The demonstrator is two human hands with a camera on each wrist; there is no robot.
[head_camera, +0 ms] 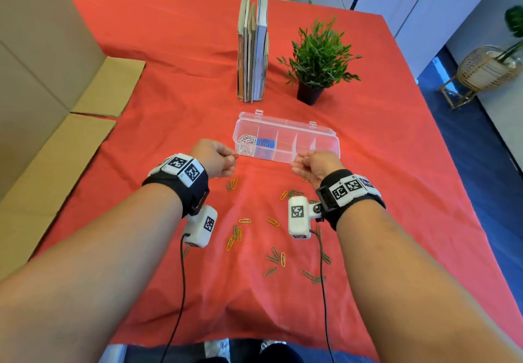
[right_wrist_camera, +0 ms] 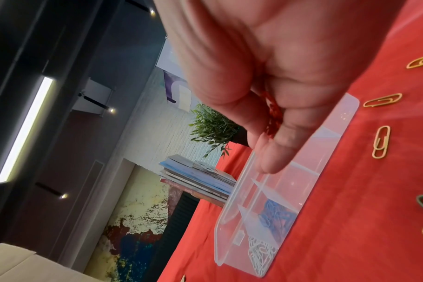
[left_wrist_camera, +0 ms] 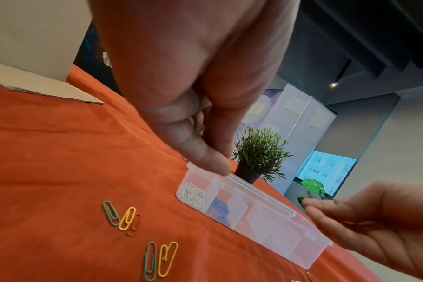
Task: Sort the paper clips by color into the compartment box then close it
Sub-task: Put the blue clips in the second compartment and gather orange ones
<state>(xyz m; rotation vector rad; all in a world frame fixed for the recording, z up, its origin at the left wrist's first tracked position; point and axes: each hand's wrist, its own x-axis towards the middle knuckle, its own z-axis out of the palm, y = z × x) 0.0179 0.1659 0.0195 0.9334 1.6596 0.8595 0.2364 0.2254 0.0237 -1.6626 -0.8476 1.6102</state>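
A: Hovering both hands at the near edge of the box (head_camera: 285, 139), you look ready to drop a load. Your right hand (head_camera: 314, 166) is curled tight around a bunch of red clips (right_wrist_camera: 272, 112); the right wrist view shows them peeking out between your thumb and fingers.

B: And your left hand (head_camera: 216, 159)? The fingers are curled in with the thumb pressed to them, but I can't tell whether there's anything inside.

A: Fair. Look at the box, though. It sits open on the red cloth (head_camera: 169, 94), lid tipped back on the far side, so you can reach every slot from above. The white clips (head_camera: 246, 144) fill the leftmost slot, the blue clips (head_camera: 265, 143) the next one, and the other three slots look bare.

B: So I'd guess the red bunch goes into one of those empty slots. Your right hand is already beside that end.

A: Plenty is left. The yellow clips (head_camera: 273, 221) and green clips (head_camera: 271, 258) lie scattered on the cloth between your wrists, some touching or overlapping.

B: You'll want to keep that fist closed until it's right over a slot, since thin clips slip out easily.

A: The books (head_camera: 252, 51) and plant (head_camera: 317, 57) stand well behind the box, clear of the lid.
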